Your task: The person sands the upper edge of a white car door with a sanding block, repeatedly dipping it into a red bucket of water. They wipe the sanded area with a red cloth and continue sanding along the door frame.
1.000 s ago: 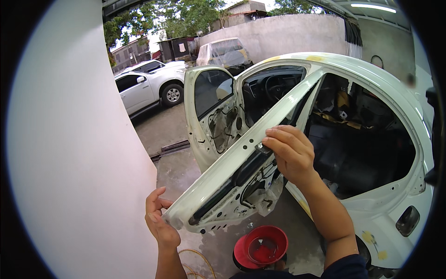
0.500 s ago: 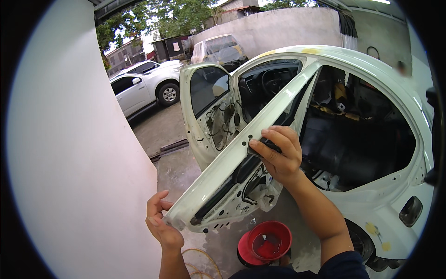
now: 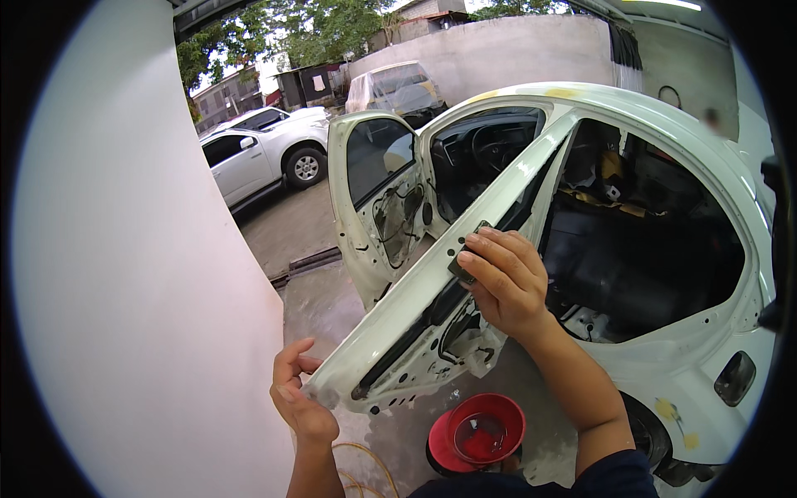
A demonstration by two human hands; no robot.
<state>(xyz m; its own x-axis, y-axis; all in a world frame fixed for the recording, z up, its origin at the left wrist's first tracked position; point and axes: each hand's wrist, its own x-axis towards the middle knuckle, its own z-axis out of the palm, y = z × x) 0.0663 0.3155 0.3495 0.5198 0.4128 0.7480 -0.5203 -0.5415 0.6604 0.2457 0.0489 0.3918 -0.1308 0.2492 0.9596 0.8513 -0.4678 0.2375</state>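
Note:
A white rear car door (image 3: 394, 319) stands open in front of me, its inner side stripped and showing holes and wiring. My left hand (image 3: 309, 411) holds its near lower corner, thumb on the near side and fingers curled loosely around the edge. On the door's painted edge, beside two small round holes, my right hand (image 3: 515, 286) presses a dark, thin rectangular piece of sandpaper (image 3: 459, 269). The fingers lie over it, so most of the piece is hidden. Behind the door is the white car body (image 3: 677, 378), with its rear doorway open.
A red basin (image 3: 522, 419) with liquid stands below the door, overlapping another red round thing (image 3: 440, 444). A yellow hose (image 3: 378, 459) lies on the floor. The open front door (image 3: 357, 232) is beyond. A white wall (image 3: 149, 249) rises at left; a white pickup (image 3: 249, 166) is parked outside.
My right hand has shifted slightly on the door edge and its fingers lie flatter, showing more of the sandpaper. The left hand keeps its place on the corner. The whole view has shifted slightly.

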